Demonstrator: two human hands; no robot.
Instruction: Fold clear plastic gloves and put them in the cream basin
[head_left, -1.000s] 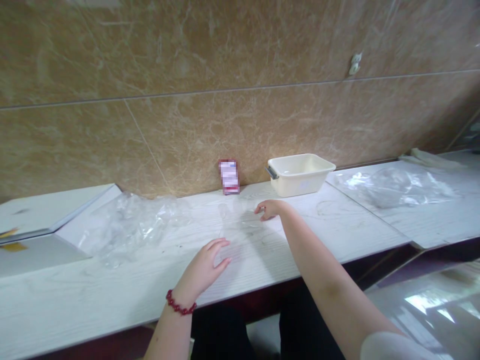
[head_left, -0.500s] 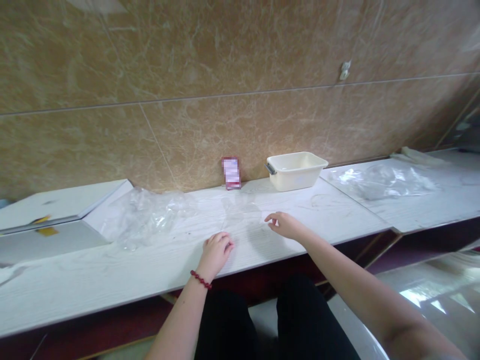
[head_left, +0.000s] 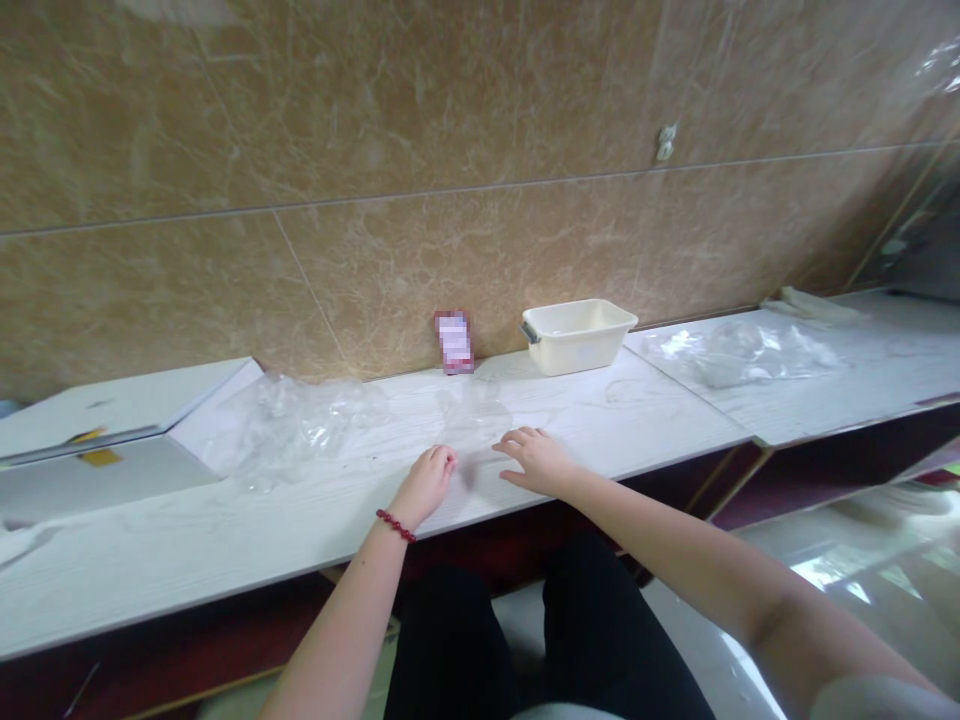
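A thin clear plastic bag (head_left: 474,400) lies flat on the white wood-grain counter (head_left: 352,520), just beyond my hands. My left hand (head_left: 429,482), with a red bead bracelet at its wrist, rests by the bag's near left corner. Its fingers are curled closed, and what they hold, if anything, is hidden. To the right, my right hand (head_left: 536,462) is open, palm down, fingers spread low over the bag's near right side. Whether its fingertips touch the plastic I cannot tell.
A cream plastic tub (head_left: 581,340) with a grey handle stands near the wall, right of a red-edged blurred card (head_left: 454,343). Crumpled clear plastic (head_left: 300,425) lies beside a white box (head_left: 127,420) at left. More clear plastic (head_left: 739,352) lies at right.
My right hand has moved left, closer to my left hand, and its fingers have spread out. My left hand's fingers have curled in more. The view has shifted slightly.
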